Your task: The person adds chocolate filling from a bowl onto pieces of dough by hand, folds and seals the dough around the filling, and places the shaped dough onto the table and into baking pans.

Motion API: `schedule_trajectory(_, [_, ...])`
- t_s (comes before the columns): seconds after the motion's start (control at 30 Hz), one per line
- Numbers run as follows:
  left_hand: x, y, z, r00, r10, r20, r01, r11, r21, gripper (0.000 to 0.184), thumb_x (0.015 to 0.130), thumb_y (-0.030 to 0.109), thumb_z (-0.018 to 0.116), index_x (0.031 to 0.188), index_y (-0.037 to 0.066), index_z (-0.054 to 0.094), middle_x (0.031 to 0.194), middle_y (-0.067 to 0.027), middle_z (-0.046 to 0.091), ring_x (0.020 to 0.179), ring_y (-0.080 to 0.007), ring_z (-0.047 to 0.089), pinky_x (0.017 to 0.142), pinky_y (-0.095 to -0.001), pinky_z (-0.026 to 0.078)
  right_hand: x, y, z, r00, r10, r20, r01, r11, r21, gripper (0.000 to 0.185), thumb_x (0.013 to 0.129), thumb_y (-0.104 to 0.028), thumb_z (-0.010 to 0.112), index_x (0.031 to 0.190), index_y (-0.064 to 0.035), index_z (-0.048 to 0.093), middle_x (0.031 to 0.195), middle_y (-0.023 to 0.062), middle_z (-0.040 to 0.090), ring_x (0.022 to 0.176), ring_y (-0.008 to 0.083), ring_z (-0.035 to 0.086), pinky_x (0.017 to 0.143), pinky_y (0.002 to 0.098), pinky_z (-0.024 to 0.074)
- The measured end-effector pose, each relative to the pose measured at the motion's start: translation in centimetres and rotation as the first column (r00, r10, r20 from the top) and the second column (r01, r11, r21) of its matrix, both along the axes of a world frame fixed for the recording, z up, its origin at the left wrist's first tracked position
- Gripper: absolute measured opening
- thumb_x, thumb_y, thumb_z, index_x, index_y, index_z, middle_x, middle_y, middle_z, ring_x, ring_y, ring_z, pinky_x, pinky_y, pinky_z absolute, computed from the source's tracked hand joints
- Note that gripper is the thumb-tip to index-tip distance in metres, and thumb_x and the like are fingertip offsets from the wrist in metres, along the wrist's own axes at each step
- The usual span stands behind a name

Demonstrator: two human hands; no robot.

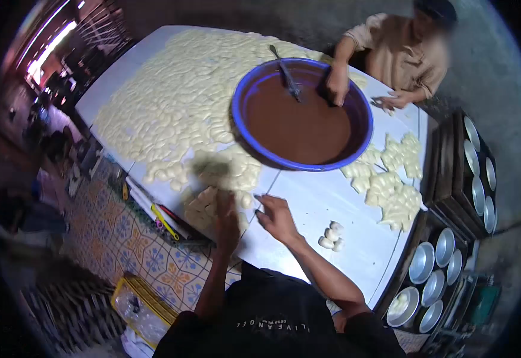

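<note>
My left hand (227, 218) is at the near edge of the dough pieces (171, 89) spread over the table; its fingers are smeared and partly hidden, so I cannot make out a hold. Just right of it, my right hand (277, 216) rests low over the white table top (296, 191), fingers apart and holding nothing visible. Between the two hands lies a small dough ball (246, 200). To the right of my right forearm sits a little cluster of dough balls (332, 236). A dark blurred patch covers some dough beyond my left hand.
A purple basin (242, 134) of brown filling holds a spoon (289, 74). Across the table a co-worker (406, 56) reaches one hand into it. More dough pieces (386, 188) lie at right. Round metal tins (421, 262) stand beside the table; a yellow crate (135, 286) is on the floor.
</note>
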State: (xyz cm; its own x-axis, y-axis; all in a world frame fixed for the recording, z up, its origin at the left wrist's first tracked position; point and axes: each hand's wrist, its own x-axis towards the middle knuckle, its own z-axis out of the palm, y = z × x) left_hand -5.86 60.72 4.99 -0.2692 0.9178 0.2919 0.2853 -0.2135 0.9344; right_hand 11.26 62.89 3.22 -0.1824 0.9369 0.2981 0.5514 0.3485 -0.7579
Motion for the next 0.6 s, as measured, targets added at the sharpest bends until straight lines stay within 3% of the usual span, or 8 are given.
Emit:
schedule_trajectory(0.07, [-0.7, 0.6, -2.0, 0.777, -0.153, -0.611, 0.125, 0.988, -0.088, 0.063, 0.086, 0.008, 0.051, 0.144, 0.003, 0.027, 0.136, -0.0201, 0.047, 0.122, -0.0342, 0.048, 0.103, -0.0444, 0.035, -3.0, 2.3, 0.8, 0.997, 0.066, 0.040, -0.068, 0.996, 0.050, 0.039, 0.074, -0.005, 0.065, 0.113, -0.0037, 0.060, 0.114, 0.0163, 0.061, 0.110, 0.0349, 0.051, 0.094, 0.0416, 0.0411])
schedule_trajectory(0.17, [-0.6, 0.8, -1.8, 0.654, -0.139, -0.743, 0.079, 0.990, -0.115, 0.062, 0.084, 0.005, 0.050, 0.142, 0.000, 0.029, 0.138, -0.0217, 0.045, 0.127, -0.0338, 0.044, 0.109, -0.0450, 0.027, -4.1, 2.8, -1.3, 0.993, 0.110, 0.039, -0.108, 0.993, -0.054, 0.028, 0.072, -0.003, 0.066, 0.099, -0.0019, 0.060, 0.105, 0.0151, 0.062, 0.101, 0.0348, 0.056, 0.087, 0.0403, 0.0450])
schedule_trajectory(0.2, [-0.9, 0.9, -2.0, 0.655, -0.131, -0.744, 0.074, 0.991, -0.110, 0.062, 0.084, 0.005, 0.050, 0.142, 0.000, 0.029, 0.138, -0.0217, 0.045, 0.127, -0.0338, 0.044, 0.109, -0.0450, 0.027, -3.4, 2.3, -1.0, 0.980, 0.167, -0.105, -0.187, 0.958, -0.218, 0.023, 0.071, -0.002, 0.069, 0.093, -0.0003, 0.061, 0.102, 0.0151, 0.062, 0.092, 0.0304, 0.060, 0.079, 0.0378, 0.0485])
schedule_trajectory(0.27, [-0.9, 1.2, -3.2, 0.742, -0.278, -0.610, 0.100, 0.946, -0.309, 0.063, 0.083, 0.005, 0.050, 0.142, -0.002, 0.028, 0.137, -0.0224, 0.045, 0.129, -0.0346, 0.042, 0.112, -0.0450, 0.022, -0.6, -0.7, 0.2, 0.928, 0.079, -0.363, -0.242, 0.870, -0.430, 0.023, 0.071, 0.001, 0.071, 0.092, -0.0006, 0.061, 0.096, 0.0098, 0.064, 0.092, 0.0223, 0.062, 0.076, 0.0336, 0.0510])
schedule_trajectory(0.33, [0.5, 1.3, -2.8, 0.712, -0.185, -0.677, 0.049, 0.975, -0.216, 0.058, 0.084, 0.006, 0.052, 0.139, -0.002, 0.035, 0.135, -0.0223, 0.047, 0.128, -0.0344, 0.043, 0.110, -0.0444, 0.027, 3.0, -4.0, 4.3, 0.734, -0.106, -0.671, -0.272, 0.860, -0.432, 0.029, 0.072, 0.005, 0.072, 0.100, -0.0004, 0.063, 0.112, 0.0081, 0.059, 0.105, 0.0187, 0.059, 0.083, 0.0322, 0.0525])
schedule_trajectory(0.43, [4.9, 0.2, 2.1, 0.927, -0.305, -0.220, 0.283, 0.951, -0.124, 0.040, 0.089, 0.011, 0.059, 0.127, 0.001, 0.054, 0.129, -0.0196, 0.054, 0.123, -0.0319, 0.049, 0.102, -0.0387, 0.038, 8.8, -6.9, 6.7, 0.557, -0.055, -0.829, -0.229, 0.949, -0.217, 0.048, 0.075, 0.003, 0.072, 0.121, -0.0002, 0.058, 0.143, 0.0101, 0.031, 0.117, 0.0239, 0.054, 0.098, 0.0359, 0.0478])
schedule_trajectory(0.53, [11.1, -2.1, 6.6, 0.729, -0.646, 0.226, 0.665, 0.747, -0.009, 0.035, 0.090, 0.015, 0.062, 0.122, 0.000, 0.059, 0.120, -0.0151, 0.061, 0.113, -0.0222, 0.056, 0.097, -0.0322, 0.041, 9.7, -9.1, 8.5, 0.738, -0.235, -0.633, 0.116, 0.968, -0.224, 0.036, 0.082, -0.004, 0.068, 0.117, 0.0006, 0.062, 0.128, 0.0098, 0.048, 0.111, 0.0202, 0.055, 0.094, 0.0295, 0.0462])
schedule_trajectory(0.6, [13.4, -2.9, 6.1, 0.718, -0.666, 0.203, 0.680, 0.733, 0.003, 0.031, 0.089, 0.014, 0.065, 0.115, -0.002, 0.063, 0.114, -0.0136, 0.063, 0.107, -0.0199, 0.058, 0.093, -0.0302, 0.044, 8.7, -10.0, 9.8, 0.693, -0.442, -0.570, 0.402, 0.893, -0.204, 0.028, 0.084, -0.005, 0.066, 0.112, -0.0016, 0.066, 0.101, 0.0093, 0.059, 0.096, 0.0159, 0.057, 0.080, 0.0248, 0.0449])
